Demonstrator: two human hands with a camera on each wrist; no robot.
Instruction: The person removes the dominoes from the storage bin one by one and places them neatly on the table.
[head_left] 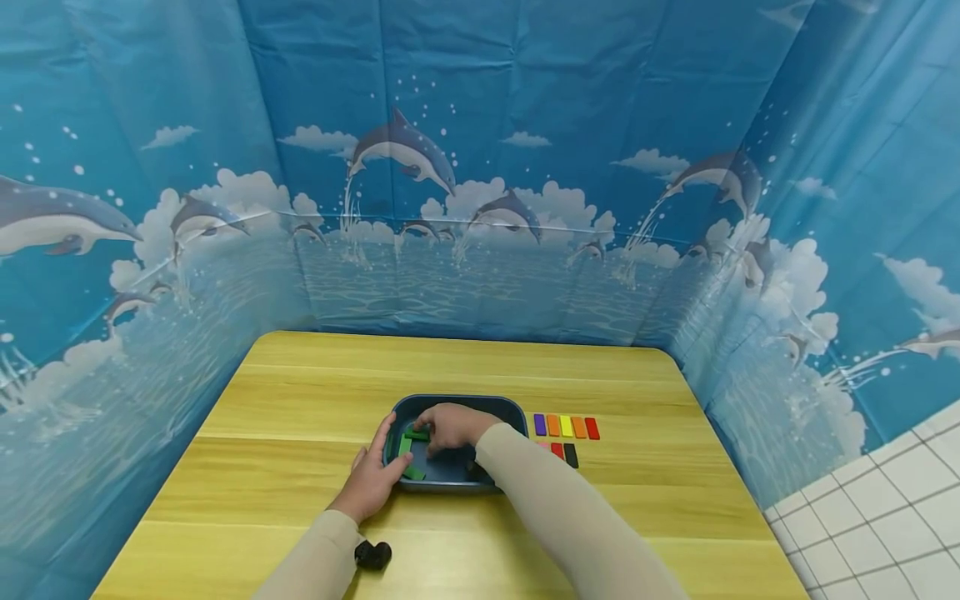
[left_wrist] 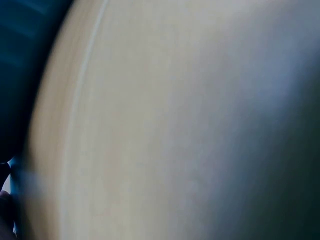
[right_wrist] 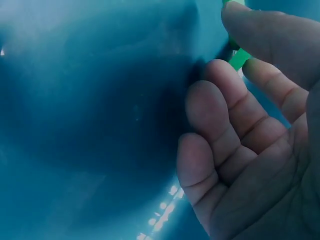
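Note:
A dark blue rectangular tray (head_left: 450, 486) stands on the table. Along its left inside lie several green blocks (head_left: 406, 447), forming an angular shape open toward the right. My left hand (head_left: 371, 483) holds the tray's left side, fingers along the rim and thumb over the inside near the green blocks. Reaching in from the right, my right hand (head_left: 447, 427) has its index finger at the upper green block (head_left: 417, 435). In the right wrist view, thumb and index fingertip stand apart beside a green piece (right_wrist: 239, 59), the other fingers half bent. The left wrist view is blurred.
Right of the tray, colored blocks lie in two rows, among them a purple one (head_left: 540, 425), a yellow one (head_left: 566, 427) and a black one (head_left: 571, 455). My right forearm partly covers the tray's right end. A dolphin-print curtain (head_left: 480, 275) surrounds the wooden table (head_left: 300, 392).

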